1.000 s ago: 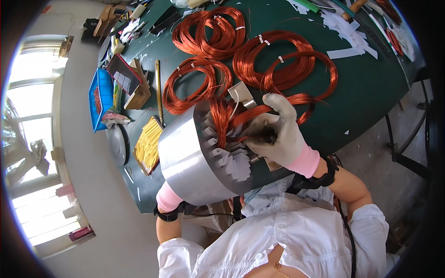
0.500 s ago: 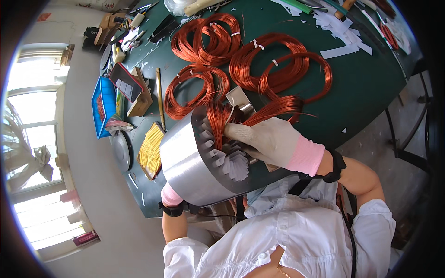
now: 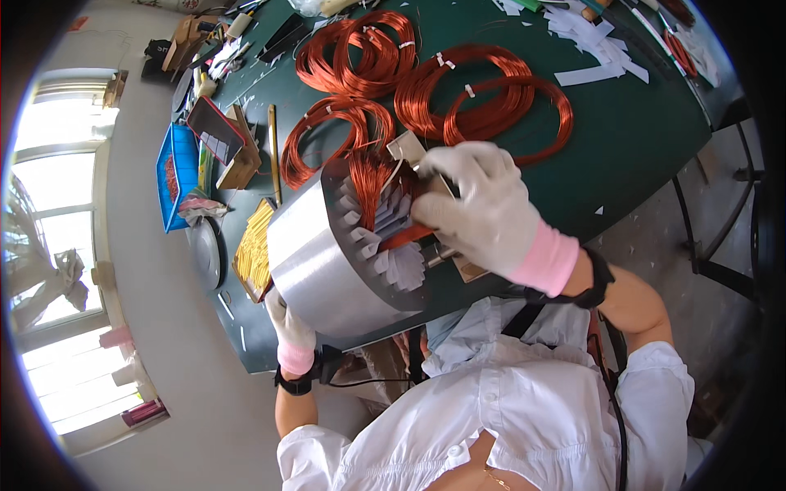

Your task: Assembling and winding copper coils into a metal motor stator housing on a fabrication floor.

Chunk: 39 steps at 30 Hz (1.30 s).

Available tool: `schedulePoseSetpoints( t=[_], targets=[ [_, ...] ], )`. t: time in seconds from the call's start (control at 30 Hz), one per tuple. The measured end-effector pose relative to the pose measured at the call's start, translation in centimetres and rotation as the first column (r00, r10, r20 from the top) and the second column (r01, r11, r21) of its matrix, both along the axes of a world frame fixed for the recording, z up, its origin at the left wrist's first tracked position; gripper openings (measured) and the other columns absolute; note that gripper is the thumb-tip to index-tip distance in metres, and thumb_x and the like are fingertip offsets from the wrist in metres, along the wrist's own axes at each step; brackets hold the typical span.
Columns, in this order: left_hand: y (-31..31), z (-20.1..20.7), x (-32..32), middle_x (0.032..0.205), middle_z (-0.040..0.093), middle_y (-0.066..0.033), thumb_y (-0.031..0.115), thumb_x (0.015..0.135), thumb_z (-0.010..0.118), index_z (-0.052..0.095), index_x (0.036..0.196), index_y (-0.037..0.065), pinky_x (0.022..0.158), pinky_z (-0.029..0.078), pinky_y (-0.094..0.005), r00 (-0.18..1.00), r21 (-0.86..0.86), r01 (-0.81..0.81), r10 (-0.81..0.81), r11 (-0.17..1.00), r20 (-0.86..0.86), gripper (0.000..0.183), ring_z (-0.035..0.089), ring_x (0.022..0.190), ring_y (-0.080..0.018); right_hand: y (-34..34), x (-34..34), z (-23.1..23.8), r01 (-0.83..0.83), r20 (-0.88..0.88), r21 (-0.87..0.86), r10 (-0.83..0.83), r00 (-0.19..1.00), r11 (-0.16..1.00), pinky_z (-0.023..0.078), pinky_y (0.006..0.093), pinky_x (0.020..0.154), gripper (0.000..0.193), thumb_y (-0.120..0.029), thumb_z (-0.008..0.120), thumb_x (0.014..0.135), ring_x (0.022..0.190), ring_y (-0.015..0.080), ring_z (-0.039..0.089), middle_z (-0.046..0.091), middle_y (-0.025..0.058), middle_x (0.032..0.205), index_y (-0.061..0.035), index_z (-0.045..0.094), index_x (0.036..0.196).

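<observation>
A silver stator core, a thick metal ring, lies tilted at the table's near edge. White slot papers fan out of its open end. Copper wire rises in a bundle from some of the slots. My right hand, in a white glove with pink cuff, is curled over the open end; a flat copper coil runs from the slots to beneath its thumb, the grip partly hidden. My left hand, gloved too, is low at the core's left side, its fingertips hidden.
Tied copper coils lie beyond the core on the green table. To the left are a tray of yellow sticks, a blue bin, a phone on a wooden stand and a round grey plate. Paper strips lie far right.
My right hand has turned and lifted, bringing the loose copper bundle in from the right toward the core's opening. My left hand has come further into view beside the core.
</observation>
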<state>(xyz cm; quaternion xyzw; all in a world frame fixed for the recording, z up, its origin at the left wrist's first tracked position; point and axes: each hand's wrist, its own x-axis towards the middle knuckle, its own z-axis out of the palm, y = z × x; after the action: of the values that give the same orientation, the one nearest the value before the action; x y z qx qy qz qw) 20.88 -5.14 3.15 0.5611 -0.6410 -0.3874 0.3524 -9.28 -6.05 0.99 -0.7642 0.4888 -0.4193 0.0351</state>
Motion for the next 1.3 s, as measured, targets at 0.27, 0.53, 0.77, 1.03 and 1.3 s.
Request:
schedulePoseSetpoints(
  t=[0.27, 0.53, 0.77, 1.03, 1.3],
  targets=[
    [0.8, -0.9, -2.2, 0.078, 0.064, -0.0025, 0.015, 0.088, 0.052, 0.064, 0.089, -0.006, 0.058, 0.041, -0.0198, 0.912, -0.043, -0.216, 0.186, 0.976, -0.367, 0.024, 0.055, 0.067, -0.0064, -5.2, -2.5, 0.7, -0.664, 0.490, 0.271, 0.494, 0.718, 0.696, 0.049, 0.0328, 0.079, 0.024, -0.022, 0.061, 0.085, 0.083, 0.0241, 0.063, 0.066, 0.0136, 0.090, -0.0042, 0.066, 0.101],
    [1.2, -4.0, 2.6, 0.105, 0.061, -0.0104, 0.009, 0.084, 0.056, 0.061, 0.107, -0.002, 0.082, 0.044, -0.0336, 0.972, -0.020, -0.155, 0.149, 0.988, -0.184, 0.026, 0.056, 0.097, -0.0226, -4.4, -0.3, -0.6, -0.262, -0.027, 0.217, 0.275, 0.961, 0.940, 0.051, 0.0367, 0.065, 0.021, -0.031, 0.064, 0.082, 0.078, 0.0259, 0.065, 0.065, 0.0073, 0.086, -0.0137, 0.063, 0.094],
    [1.0, -3.1, -0.5, 0.078, 0.065, -0.0020, 0.015, 0.089, 0.051, 0.063, 0.087, -0.004, 0.061, 0.043, -0.0201, 0.956, -0.166, -0.235, 0.198, 0.958, -0.214, 0.023, 0.057, 0.067, -0.0061, -4.4, -0.8, 0.9, -0.407, 0.538, 0.223, 0.236, 0.809, 0.886, 0.049, 0.0325, 0.061, 0.014, -0.018, 0.062, 0.085, 0.069, 0.0206, 0.065, 0.065, 0.0107, 0.078, -0.0059, 0.061, 0.093],
    [2.3, -0.4, -3.7, 0.110, 0.060, -0.0083, 0.016, 0.083, 0.061, 0.048, 0.123, -0.005, 0.082, 0.046, -0.0325, 0.997, -0.331, -0.072, 0.066, 0.941, -0.030, 0.046, 0.058, 0.095, -0.0160, -0.3, -1.4, 1.7, -0.149, 0.138, 0.070, 0.138, 0.981, 0.986, 0.047, 0.0390, 0.078, 0.056, -0.023, 0.069, 0.073, 0.091, 0.0256, 0.057, 0.056, 0.0099, 0.103, -0.0076, 0.050, 0.123],
    [-0.8, -4.0, -3.6, 0.116, 0.056, -0.0083, 0.013, 0.079, 0.067, 0.043, 0.128, 0.002, 0.088, 0.046, -0.0335, 0.878, -0.402, -0.036, 0.221, 0.915, 0.424, 0.055, 0.057, 0.100, -0.0171, -3.1, 2.1, -1.0, 0.257, -0.263, -0.251, -0.321, 0.910, 0.933, 0.042, 0.0324, 0.086, 0.052, -0.013, 0.057, 0.077, 0.106, 0.0231, 0.050, 0.049, 0.0131, 0.127, -0.0037, 0.048, 0.128]
  ],
)
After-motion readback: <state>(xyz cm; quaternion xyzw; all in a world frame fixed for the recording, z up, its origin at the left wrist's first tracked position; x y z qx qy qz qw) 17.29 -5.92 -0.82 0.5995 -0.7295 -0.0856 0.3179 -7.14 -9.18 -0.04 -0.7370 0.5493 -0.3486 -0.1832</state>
